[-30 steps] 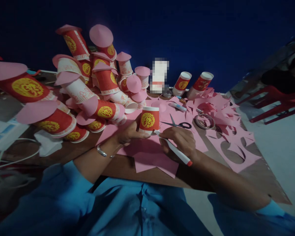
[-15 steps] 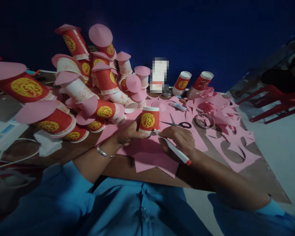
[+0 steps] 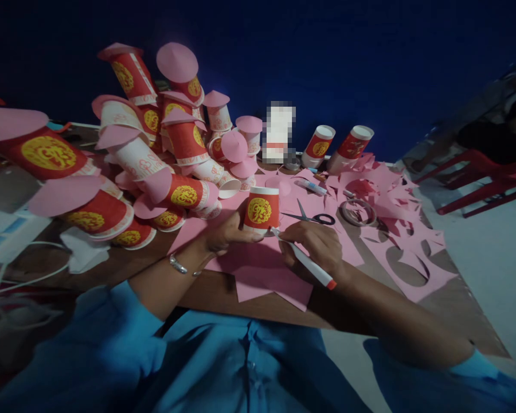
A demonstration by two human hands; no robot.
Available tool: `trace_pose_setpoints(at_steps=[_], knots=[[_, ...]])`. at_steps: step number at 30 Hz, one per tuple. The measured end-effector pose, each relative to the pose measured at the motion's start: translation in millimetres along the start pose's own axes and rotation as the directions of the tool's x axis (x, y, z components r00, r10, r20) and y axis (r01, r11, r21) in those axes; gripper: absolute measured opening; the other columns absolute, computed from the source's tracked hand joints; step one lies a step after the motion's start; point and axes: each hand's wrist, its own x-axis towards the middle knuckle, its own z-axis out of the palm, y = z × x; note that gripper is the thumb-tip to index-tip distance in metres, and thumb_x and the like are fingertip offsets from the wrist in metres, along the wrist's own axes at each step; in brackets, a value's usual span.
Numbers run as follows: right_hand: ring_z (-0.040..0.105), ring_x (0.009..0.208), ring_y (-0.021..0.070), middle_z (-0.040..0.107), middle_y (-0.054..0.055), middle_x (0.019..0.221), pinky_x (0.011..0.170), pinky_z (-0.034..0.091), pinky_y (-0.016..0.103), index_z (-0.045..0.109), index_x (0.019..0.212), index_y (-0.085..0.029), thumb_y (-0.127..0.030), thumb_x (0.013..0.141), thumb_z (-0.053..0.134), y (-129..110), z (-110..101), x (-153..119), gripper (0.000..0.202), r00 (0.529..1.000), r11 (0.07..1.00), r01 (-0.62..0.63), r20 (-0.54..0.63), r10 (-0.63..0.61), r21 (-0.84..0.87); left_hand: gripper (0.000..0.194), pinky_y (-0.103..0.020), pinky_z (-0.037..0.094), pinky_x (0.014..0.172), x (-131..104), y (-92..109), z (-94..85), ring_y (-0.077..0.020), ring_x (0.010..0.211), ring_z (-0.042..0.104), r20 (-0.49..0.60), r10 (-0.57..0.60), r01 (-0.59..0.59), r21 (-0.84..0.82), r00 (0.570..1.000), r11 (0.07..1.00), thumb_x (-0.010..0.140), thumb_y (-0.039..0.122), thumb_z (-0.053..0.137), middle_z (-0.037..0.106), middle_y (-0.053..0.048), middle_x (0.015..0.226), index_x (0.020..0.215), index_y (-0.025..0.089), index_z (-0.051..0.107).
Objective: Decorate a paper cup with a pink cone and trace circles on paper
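Note:
A red paper cup [image 3: 262,212] with a gold round emblem stands upside down, its white base uppermost, over pink paper [image 3: 258,269]. My left hand [image 3: 227,234] grips it from the left, thumb along the lower edge. In my right hand [image 3: 316,244] is a white marker [image 3: 307,264] with a red end, held like a pen. Its tip meets the cup's lower white border, or comes very close to it. Open scissors [image 3: 309,217] with dark handles lie just beyond my right hand.
Cups with pink cone hats [image 3: 184,137] are piled at the left. Two cup stacks [image 3: 319,144] lean by the dark blue wall. Pink scraps [image 3: 395,201], a tape roll [image 3: 358,212] and a glue stick [image 3: 312,186] lie on the right. Beyond is a red chair [image 3: 477,178] with a person.
Almost nothing differs. The cup, the marker and both hands sit nearly where they were, with only a tiny shift to the right.

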Motion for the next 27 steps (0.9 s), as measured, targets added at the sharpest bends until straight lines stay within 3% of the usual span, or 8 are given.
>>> trace_pose_setpoints(at_steps=[8, 22, 27], knots=[[0.072, 0.063, 0.0151, 0.074, 0.000, 0.074, 0.060, 0.059, 0.026, 0.066, 0.098, -0.021, -0.007, 0.089, 0.066, 1.1, -1.1, -1.6, 0.017, 1.000, 1.000, 0.011, -0.004, -0.011, 0.027, 0.075, -0.041, 0.055, 0.095, 0.3, -3.3, -1.8, -0.0303, 0.109, 0.075, 0.014, 0.019, -0.020, 0.018, 1.000, 1.000, 0.069, 0.022, 0.092, 0.078, -0.011, 0.121, 0.135, 0.021, 0.058], [0.073, 0.065, 0.0154, 0.074, 0.002, 0.078, 0.059, 0.058, 0.026, 0.062, 0.103, -0.020, -0.012, 0.094, 0.066, 2.6, 2.9, -5.9, 0.013, 0.999, 0.999, 0.025, 0.030, -0.026, 0.034, 0.085, -0.038, 0.056, 0.089, 0.1, -0.4, -0.9, -0.0289, 0.107, 0.074, 0.017, -0.038, 0.036, 0.074, 0.999, 0.997, 0.067, 0.033, 0.094, 0.078, -0.009, 0.120, 0.141, 0.024, 0.052], [0.074, 0.066, 0.0145, 0.075, 0.002, 0.077, 0.060, 0.058, 0.024, 0.062, 0.102, -0.020, -0.013, 0.096, 0.065, 2.9, 2.6, -3.9, 0.010, 0.999, 1.000, 0.025, 0.032, -0.025, 0.018, 0.083, -0.036, 0.055, 0.088, 0.2, -0.2, -0.5, -0.0276, 0.105, 0.074, 0.021, -0.019, 0.018, 0.062, 1.000, 0.998, 0.067, 0.030, 0.094, 0.077, -0.010, 0.117, 0.139, 0.021, 0.054]])
